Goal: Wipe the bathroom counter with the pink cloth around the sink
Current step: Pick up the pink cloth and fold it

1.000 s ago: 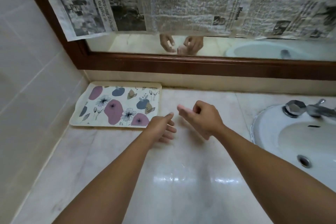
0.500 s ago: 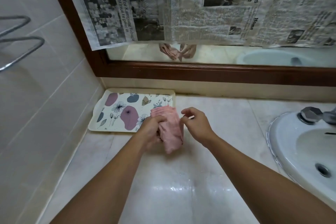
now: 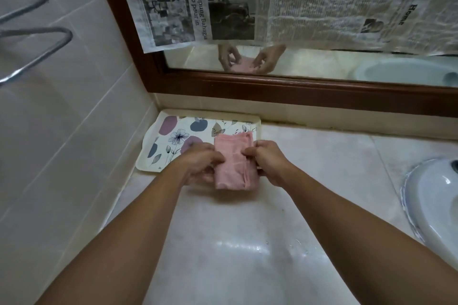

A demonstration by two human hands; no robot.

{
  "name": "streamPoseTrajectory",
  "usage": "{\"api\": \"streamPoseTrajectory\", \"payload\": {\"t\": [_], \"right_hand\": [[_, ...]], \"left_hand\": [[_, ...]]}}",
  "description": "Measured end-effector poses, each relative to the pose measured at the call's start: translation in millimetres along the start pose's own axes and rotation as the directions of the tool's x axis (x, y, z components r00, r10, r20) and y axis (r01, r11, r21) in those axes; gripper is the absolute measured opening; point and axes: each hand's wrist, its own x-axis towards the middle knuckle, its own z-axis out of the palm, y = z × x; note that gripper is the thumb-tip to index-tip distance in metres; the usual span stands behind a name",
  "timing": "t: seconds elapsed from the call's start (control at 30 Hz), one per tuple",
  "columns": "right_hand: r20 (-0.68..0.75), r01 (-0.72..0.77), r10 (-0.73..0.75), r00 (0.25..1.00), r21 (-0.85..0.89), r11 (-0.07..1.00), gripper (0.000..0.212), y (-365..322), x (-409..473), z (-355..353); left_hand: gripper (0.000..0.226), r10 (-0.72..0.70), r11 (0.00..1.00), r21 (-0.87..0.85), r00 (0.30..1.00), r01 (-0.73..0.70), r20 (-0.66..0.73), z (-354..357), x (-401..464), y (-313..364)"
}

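A folded pink cloth (image 3: 231,163) is held just above the pale marble counter (image 3: 322,171), at the right edge of a flowered tray. My left hand (image 3: 198,163) grips its left side. My right hand (image 3: 266,160) pinches its right side with thumb and fingers. The white sink (image 3: 431,210) sits at the far right edge of the view, well apart from the cloth. Whether the cloth's lower end touches the counter I cannot tell.
A cream tray (image 3: 173,141) with purple and blue flowers lies in the back left corner against the tiled wall (image 3: 62,143). A brown-framed mirror (image 3: 297,89) covered with newspaper runs along the back. A metal towel rail (image 3: 37,44) juts from the left wall.
One second ago both hands held nothing above the counter. Half a second ago the left hand had the pink cloth; now both hands grip it and it is folded flatter. The camera view shifted left.
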Motion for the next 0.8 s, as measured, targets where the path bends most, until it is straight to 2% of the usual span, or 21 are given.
{"api": "streamPoseTrajectory", "payload": {"t": [0.13,0.23,0.33,0.4,0.47,0.53,0.6,0.67,0.7,0.8], "right_hand": [[-0.113,0.012,-0.019,0.993,-0.063,0.998,0.01,-2,26,-1],[-0.187,-0.001,-0.028,0.982,-0.153,0.988,0.011,-3,46,-5],[-0.249,-0.008,-0.098,0.963,-0.392,0.92,0.016,-3,62,-10],[-0.26,-0.021,-0.178,0.949,-0.616,0.787,0.018,-3,61,-11],[-0.199,-0.01,-0.295,0.935,-0.844,0.537,0.018,1,56,-10],[-0.026,0.13,-0.432,0.902,-0.936,0.328,0.024,9,52,-6],[0.163,0.288,-0.484,0.86,-0.938,0.195,0.035,17,51,-1],[0.31,0.367,-0.421,0.853,-0.928,0.06,0.051,25,54,5],[0.35,0.378,-0.363,0.864,-0.926,0.006,0.059,28,56,8],[0.341,0.34,-0.219,0.914,-0.939,-0.041,0.077,39,57,11]], "left_hand": [[0.017,0.097,0.994,0.064,0.987,-0.089,-0.127,2,28,14],[0.018,0.133,0.983,0.147,0.976,-0.108,-0.172,7,45,18],[0.025,0.149,0.945,0.313,0.977,-0.096,-0.151,3,62,7],[0.027,0.248,0.829,0.55,0.948,-0.1,-0.201,-6,66,0],[0.033,0.37,0.723,0.681,0.897,-0.115,-0.241,-19,65,-8],[0.047,0.486,0.591,0.786,0.858,-0.182,-0.166,-29,57,-19],[0.068,0.54,0.375,0.897,0.841,-0.234,-0.006,-36,49,-34],[0.089,0.491,0.201,0.952,0.865,-0.23,0.106,-39,42,-52],[0.096,0.458,0.156,0.964,0.881,-0.214,0.121,-39,39,-59],[0.098,0.42,0.135,0.976,0.902,-0.17,0.099,-36,40,-75]]}}
